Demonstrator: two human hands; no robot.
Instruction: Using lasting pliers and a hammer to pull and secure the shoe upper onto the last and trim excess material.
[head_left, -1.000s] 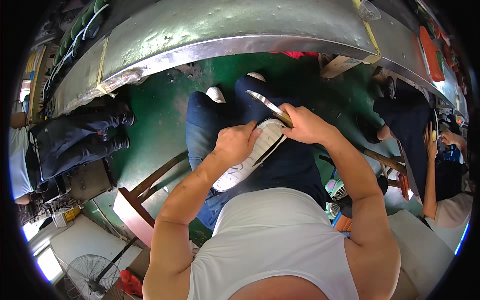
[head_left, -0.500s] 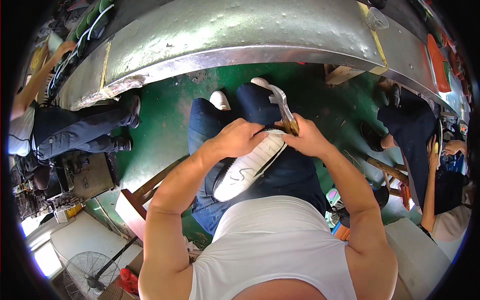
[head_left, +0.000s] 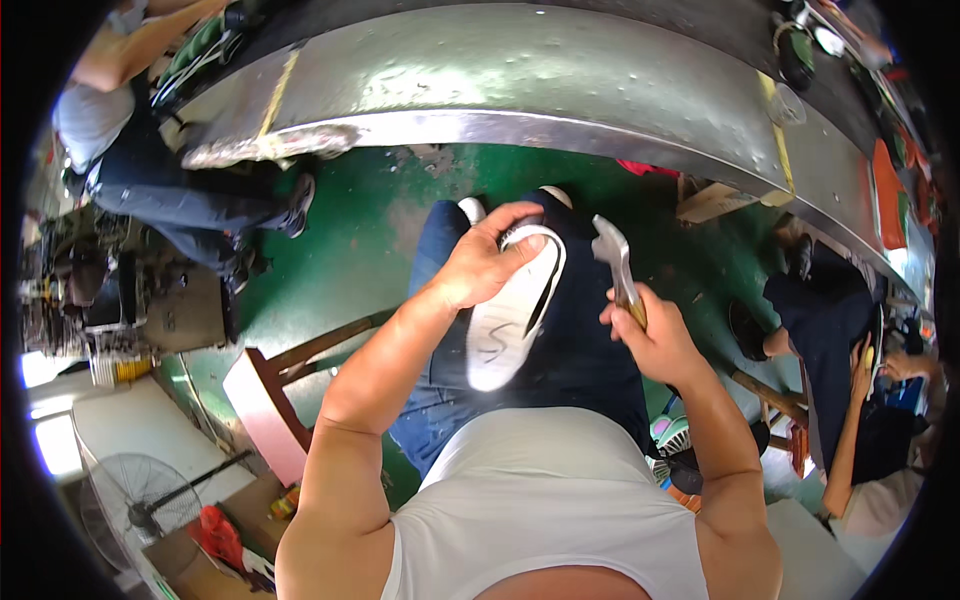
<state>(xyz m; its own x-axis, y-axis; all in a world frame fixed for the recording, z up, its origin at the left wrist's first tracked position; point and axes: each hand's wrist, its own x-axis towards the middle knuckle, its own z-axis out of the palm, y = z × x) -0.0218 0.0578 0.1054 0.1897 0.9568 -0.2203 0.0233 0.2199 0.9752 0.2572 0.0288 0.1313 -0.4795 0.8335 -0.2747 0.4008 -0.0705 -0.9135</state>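
A white shoe (head_left: 500,335) with a dark scrawled line on its surface rests over my thighs, its rounded end towards my belly. My left hand (head_left: 482,262) is closed round its far end, the thumb pressed near the rim, where a dark edge shows. My right hand (head_left: 652,335) grips the yellowish handle of a hammer (head_left: 612,248). The hammer's curved, silvery metal head points up and away from me. It stands to the right of the shoe, apart from it.
Beyond my knees runs a metal-covered bench (head_left: 480,75) with a clear cup (head_left: 788,105) on it. People work at left and right. A wooden stool (head_left: 265,400) stands left, near a fan (head_left: 140,500). An orange shoe part (head_left: 886,195) lies far right.
My right hand has left the shoe and moved right and nearer with the hammer. My left hand still holds the shoe, now turned more upright. The whole view has shifted a little.
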